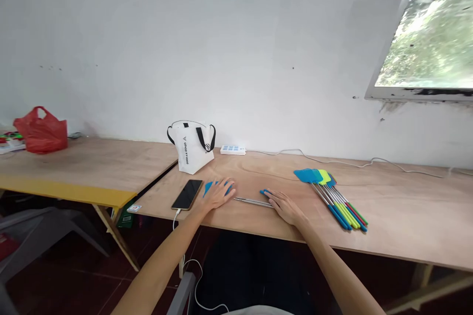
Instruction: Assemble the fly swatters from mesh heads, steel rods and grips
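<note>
Along the wooden worktop point(406, 206), we see a dark-screened phone point(187, 194) on a white charging cable point(178, 212), a white tote bag point(190, 152) with black handles, and a white power strip point(232, 149) by the pale wall point(240, 59). At left, we find a red plastic bag point(46, 133) on a second, yellow-edged table point(92, 157); at upper right, a window point(432, 39) shows greenery.

I see bare forearms point(162, 262), dark trousers point(251, 270) below the near edge of the surface point(244, 219), and a pale top's hem point(262, 310) at the waist.
</note>
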Demonstrator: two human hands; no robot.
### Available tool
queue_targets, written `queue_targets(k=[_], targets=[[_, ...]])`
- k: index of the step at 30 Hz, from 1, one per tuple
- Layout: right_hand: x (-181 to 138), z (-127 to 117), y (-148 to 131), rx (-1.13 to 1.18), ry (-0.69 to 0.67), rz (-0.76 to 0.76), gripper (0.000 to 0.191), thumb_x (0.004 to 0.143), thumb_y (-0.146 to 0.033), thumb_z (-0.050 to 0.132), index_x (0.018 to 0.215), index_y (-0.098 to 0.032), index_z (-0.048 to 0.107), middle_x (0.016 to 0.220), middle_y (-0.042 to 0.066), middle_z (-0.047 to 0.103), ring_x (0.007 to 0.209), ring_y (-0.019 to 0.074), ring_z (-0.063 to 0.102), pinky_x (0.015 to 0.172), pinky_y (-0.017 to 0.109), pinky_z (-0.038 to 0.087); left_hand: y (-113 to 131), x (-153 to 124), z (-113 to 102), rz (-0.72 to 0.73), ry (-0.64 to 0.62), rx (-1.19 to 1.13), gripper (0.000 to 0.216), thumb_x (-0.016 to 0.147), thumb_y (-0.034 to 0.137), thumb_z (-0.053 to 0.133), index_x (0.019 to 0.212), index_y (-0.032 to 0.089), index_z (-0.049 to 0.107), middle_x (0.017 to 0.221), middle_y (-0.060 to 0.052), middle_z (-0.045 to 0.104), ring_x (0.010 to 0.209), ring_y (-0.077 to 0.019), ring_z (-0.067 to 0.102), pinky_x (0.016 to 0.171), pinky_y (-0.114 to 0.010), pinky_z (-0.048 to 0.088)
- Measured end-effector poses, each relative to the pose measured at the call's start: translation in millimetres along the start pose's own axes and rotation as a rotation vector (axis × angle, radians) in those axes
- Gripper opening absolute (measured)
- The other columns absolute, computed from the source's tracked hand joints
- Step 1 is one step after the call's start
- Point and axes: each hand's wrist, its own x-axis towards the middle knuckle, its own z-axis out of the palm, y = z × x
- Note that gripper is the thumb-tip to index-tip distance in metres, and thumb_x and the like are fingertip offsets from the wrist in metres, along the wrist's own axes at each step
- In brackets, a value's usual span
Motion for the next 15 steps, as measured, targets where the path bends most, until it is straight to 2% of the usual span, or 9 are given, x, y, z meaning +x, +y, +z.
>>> queue_targets(k=[3, 6, 10, 15], targets=[[8, 1, 4, -0.01, -0.006, 0.002, 0.052, 0.106, -0.05, 0.026, 0.153, -0.035, 0.042, 0.157, 0.0, 0.044, 0.147, 0.021, 0.039, 0.123, 0.048, 0.027, 23, 6, 4, 0.164, 0.006, -0.062, 0.046, 0.103, 0.056, 0.039, 0.139, 0.03, 0.053, 0.149, -0.004, 0.052, 0.136, -0.0238, 0.048, 0.121, -0.041, 0.023], [12, 4, 8, -0.011, -0.005, 0.01, 0.052, 0.106, -0.051, 0.027, 0.154, -0.037, 0.04, 0.157, 0.0, 0.045, 0.147, 0.0212, 0.039, 0.122, 0.05, 0.026, 48, 16, 12, 0.314, -0.035, -0.113, 0.044, 0.1, 0.058, 0.047, 0.132, 0.031, 0.058, 0.14, -0.002, 0.058, 0.13, -0.0234, 0.052, 0.115, -0.038, 0.031], [14, 8, 12, 0.002, 0.016, 0.026, 0.051, 0.105, -0.051, 0.03, 0.151, -0.037, 0.045, 0.156, -0.001, 0.046, 0.146, 0.0214, 0.04, 0.122, 0.049, 0.026, 70, 31, 24, 0.275, -0.05, -0.118, 0.038, 0.101, 0.058, 0.048, 0.117, 0.028, 0.065, 0.123, -0.003, 0.063, 0.109, -0.0227, 0.061, 0.099, -0.035, 0.042], [19, 10, 24, 0.021, 0.106, 0.081, 0.048, 0.104, -0.044, 0.033, 0.143, -0.029, 0.057, 0.148, 0.004, 0.056, 0.141, 0.023, 0.047, 0.12, 0.047, 0.032, 79, 43, 35, 0.248, -0.023, -0.135, 0.034, 0.103, 0.053, 0.048, 0.102, 0.023, 0.064, 0.108, -0.004, 0.063, 0.103, -0.0217, 0.061, 0.092, -0.033, 0.044]])
